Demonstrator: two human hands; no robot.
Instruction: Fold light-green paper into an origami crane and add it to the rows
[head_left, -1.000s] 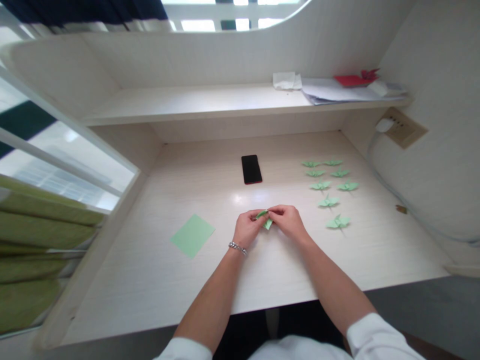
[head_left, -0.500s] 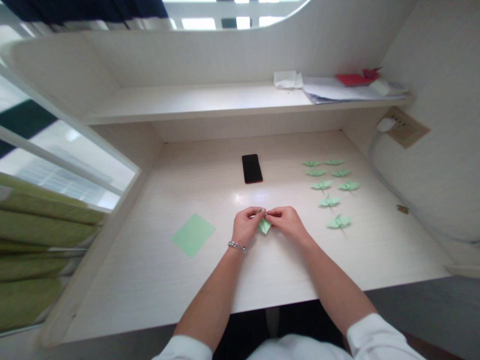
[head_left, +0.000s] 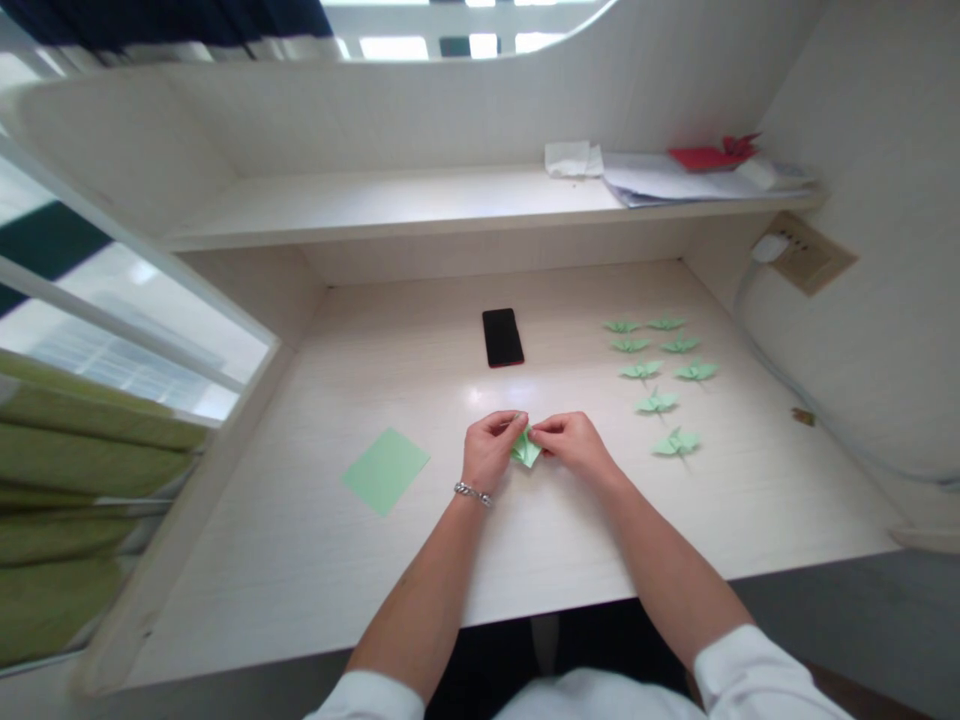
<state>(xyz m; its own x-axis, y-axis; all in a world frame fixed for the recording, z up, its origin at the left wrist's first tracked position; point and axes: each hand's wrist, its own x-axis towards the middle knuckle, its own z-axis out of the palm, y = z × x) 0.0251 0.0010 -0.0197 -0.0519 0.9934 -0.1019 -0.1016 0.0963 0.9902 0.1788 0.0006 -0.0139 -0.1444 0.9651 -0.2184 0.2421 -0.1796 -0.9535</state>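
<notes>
Between my hands, just above the desk, is a small piece of folded green paper [head_left: 527, 452], its point towards me. My left hand [head_left: 491, 447] pinches it at the left with thumb and fingers; a silver bracelet circles that wrist. From the other side, my right hand [head_left: 574, 441] pinches its right upper edge between thumb and forefinger. The fingertips hide part of the folds. A flat green paper sheet [head_left: 386, 470] lies to the left of my hands. Several folded green paper cranes [head_left: 657, 402] stand in two rough columns to the right.
A black phone [head_left: 502, 338] lies beyond my hands on the pale desk [head_left: 360, 340]. Papers [head_left: 660, 178] and a red folded paper piece [head_left: 739, 148] rest on the shelf. A white cable [head_left: 780, 370] runs from the wall socket [head_left: 810, 255] down the right side.
My fingertips have shifted slightly on the folded paper and spread a little apart at its top, so more of its green surface shows. Everything else stays put.
</notes>
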